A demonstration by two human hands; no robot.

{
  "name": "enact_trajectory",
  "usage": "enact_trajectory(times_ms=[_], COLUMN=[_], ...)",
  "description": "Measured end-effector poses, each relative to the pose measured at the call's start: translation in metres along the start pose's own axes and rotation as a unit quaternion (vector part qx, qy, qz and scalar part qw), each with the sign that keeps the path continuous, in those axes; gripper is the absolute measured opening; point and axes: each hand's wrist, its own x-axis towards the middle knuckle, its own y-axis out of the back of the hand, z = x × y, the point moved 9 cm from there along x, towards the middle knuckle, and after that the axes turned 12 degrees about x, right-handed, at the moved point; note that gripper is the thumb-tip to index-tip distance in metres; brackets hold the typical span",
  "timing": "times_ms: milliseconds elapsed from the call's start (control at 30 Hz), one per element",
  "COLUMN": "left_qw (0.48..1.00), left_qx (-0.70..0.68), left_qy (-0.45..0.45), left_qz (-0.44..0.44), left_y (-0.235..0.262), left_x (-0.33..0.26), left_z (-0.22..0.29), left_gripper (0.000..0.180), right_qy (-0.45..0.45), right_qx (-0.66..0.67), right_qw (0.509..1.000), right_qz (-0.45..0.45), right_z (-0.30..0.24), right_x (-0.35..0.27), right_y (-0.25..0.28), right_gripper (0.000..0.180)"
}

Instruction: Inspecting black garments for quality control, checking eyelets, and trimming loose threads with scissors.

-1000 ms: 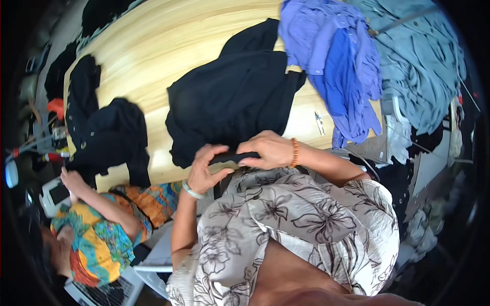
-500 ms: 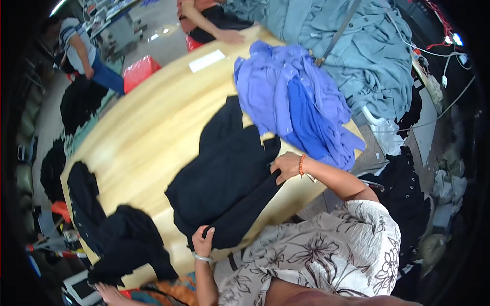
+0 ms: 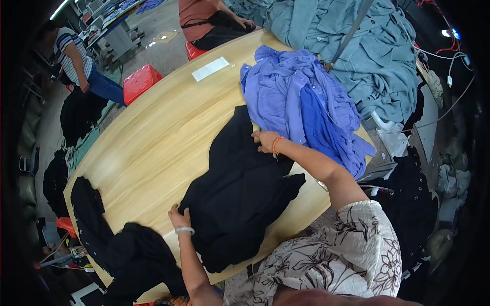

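Note:
A black garment (image 3: pixel 232 188) lies spread on the light wooden table (image 3: pixel 148 137) in front of me, a long narrow part of it reaching toward the far side. My left hand (image 3: pixel 180 218), with a pale bangle at the wrist, has its bent fingers and thumb on the garment's left edge. At the upper right edge, my right hand (image 3: pixel 265 142) pinches the cloth; an orange bead bracelet circles that wrist. Just beyond the right hand is a heap of purple-blue garments (image 3: pixel 286 97). Which part of the garment each hand holds is hard to make out.
Another black garment (image 3: pixel 138 252) lies at the table's near left. Grey-green garments (image 3: pixel 367 66) are piled at the far right, beside a metal pole (image 3: pixel 352 33). A white strip (image 3: pixel 210 69) lies near the far edge. Red stools (image 3: pixel 142 81) and two other people are beyond.
The black garment is turned and spread differently, its former near fold opened out. My left hand has moved up and left, my right hand farther away and left. The seated person's hand has left the table.

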Motion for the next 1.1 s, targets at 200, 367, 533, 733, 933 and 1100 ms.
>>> enact_trajectory(times_ms=[200, 367, 533, 733, 933, 1100], left_qw=[0.985, 0.994, 0.995, 0.993, 0.956, 0.97], left_qx=[0.132, -0.008, 0.003, -0.078, -0.012, 0.033], left_qy=[-0.078, -0.006, 0.037, -0.02, -0.2, -0.237], left_qz=[-0.074, -0.11, -0.096, 0.086, 0.214, 0.05], left_y=[-0.021, -0.027, -0.015, 0.068, 0.18, 0.092], left_x=[0.028, 0.039, 0.027, -0.007, -0.111, -0.183], left_z=[-0.03, -0.035, -0.012, -0.015, 0.084, 0.079], left_gripper=[0.043, 0.054, 0.039, 0.021, 0.034, 0.035], right_qy=[-0.005, 0.057, 0.032, 0.138, 0.317, 0.186], right_qx=[-0.165, -0.111, 0.164, -0.029, -0.11, -0.244], right_qw=[0.986, 0.987, 0.967, 0.986, 0.888, 0.946], right_qz=[-0.009, -0.105, -0.195, 0.091, 0.316, 0.101], right_z=[-0.022, -0.041, -0.027, -0.049, -0.092, -0.021], right_x=[0.002, -0.013, -0.028, -0.049, -0.107, -0.114], right_y=[0.017, 0.02, 0.003, 0.064, 0.172, 0.069], right_gripper=[0.025, 0.053, 0.04, 0.023, 0.032, 0.036])
